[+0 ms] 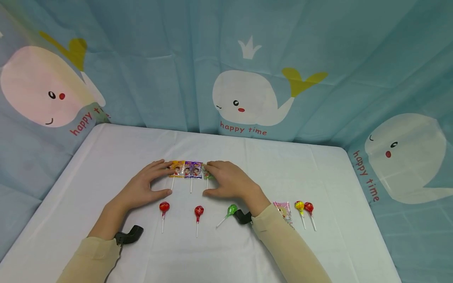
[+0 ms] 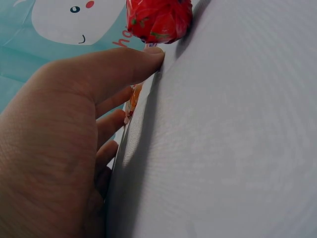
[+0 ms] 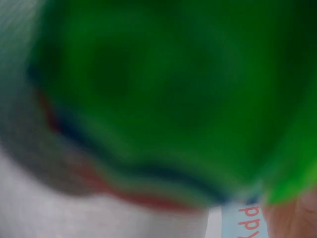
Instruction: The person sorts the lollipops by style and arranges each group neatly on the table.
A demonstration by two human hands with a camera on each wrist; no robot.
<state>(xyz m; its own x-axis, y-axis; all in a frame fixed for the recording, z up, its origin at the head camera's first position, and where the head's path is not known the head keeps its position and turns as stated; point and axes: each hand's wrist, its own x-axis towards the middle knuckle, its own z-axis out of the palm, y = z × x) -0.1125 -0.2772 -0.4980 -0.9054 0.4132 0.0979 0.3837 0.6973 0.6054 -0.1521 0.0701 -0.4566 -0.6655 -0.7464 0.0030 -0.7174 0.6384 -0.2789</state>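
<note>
In the head view, three flat-wrapped lollipops lie side by side: an orange one, a purple one and a light green one, sticks toward me. My left hand rests at the orange one's left side, fingers extended and thumb apart near its stick. From the other side my right hand touches the light green one and partly covers it. A round red lollipop looms beyond the left thumb in the left wrist view. A blurred round green lollipop fills most of the right wrist view.
Nearer me lie two red lollipops, one left and one central, and a round green one beside the right wrist camera. Right of that forearm are a pink wrapper, a yellow lollipop and another red one.
</note>
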